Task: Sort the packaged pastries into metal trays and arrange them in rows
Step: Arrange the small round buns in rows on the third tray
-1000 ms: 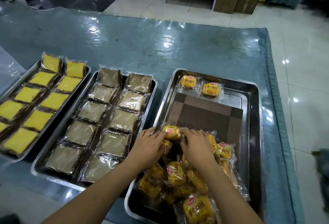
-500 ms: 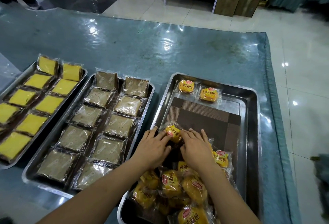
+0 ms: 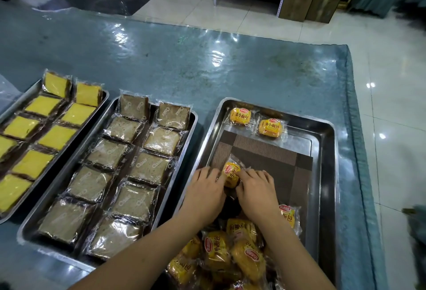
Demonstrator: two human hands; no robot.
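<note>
A metal tray [image 3: 327,174] on the right holds a brown woven mat [image 3: 265,153]. Two packaged yellow buns [image 3: 239,116] [image 3: 270,127] lie side by side at its far end. A heap of the same yellow buns [image 3: 228,252] fills the near end. My left hand [image 3: 205,195] and my right hand [image 3: 255,192] are over the mat, and together they pinch one wrapped yellow bun [image 3: 231,172] by its two sides. Part of that bun is hidden by my fingers.
A middle tray [image 3: 57,197] holds two rows of wrapped brown cake slices [image 3: 149,165]. A left tray [image 3: 102,99] holds two rows of wrapped yellow cake slices [image 3: 55,137]. All stand on a blue table [image 3: 207,66] under clear plastic. Beyond is tiled floor [image 3: 391,82].
Both hands have moved a little away from me with the yellow bun between them, off the heap and onto the mat. The view has shifted slightly.
</note>
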